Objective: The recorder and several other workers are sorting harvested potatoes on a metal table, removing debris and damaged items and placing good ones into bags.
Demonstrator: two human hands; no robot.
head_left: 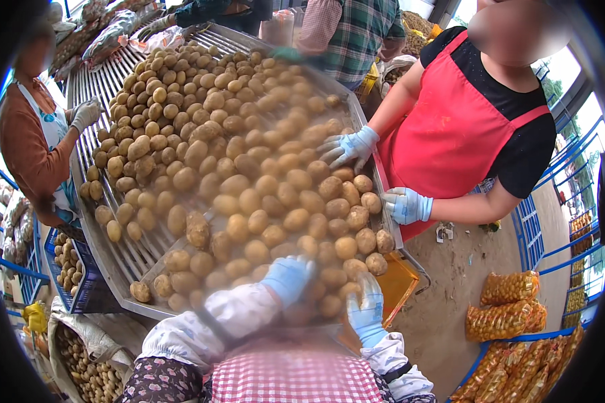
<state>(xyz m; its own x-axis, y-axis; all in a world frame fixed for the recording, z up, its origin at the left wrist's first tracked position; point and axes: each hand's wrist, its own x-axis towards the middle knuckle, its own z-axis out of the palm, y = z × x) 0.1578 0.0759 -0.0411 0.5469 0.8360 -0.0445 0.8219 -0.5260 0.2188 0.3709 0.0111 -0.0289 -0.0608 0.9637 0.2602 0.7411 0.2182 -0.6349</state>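
A heap of brown potatoes [235, 185] covers much of a slatted metal sorting table [93, 144]. My left hand [289, 279], in a light blue glove, lies over potatoes at the table's near side. Blur hides how its fingers are bent. To its right, my right hand [366, 312] wears a matching glove, its fingers stretched out toward the potatoes at the near right corner. It is open and grips nothing that I can see. Patterned white sleeves cover both my forearms. A hazy smear softens the middle of the picture, over many of the potatoes.
A person in a red apron [444, 134] stands at the right edge, both gloved hands by the potatoes. Another person [33, 134] works at the left; others stand at the far side. A blue crate [81, 275], an open sack [107, 349] and filled net bags [507, 316] surround the table.
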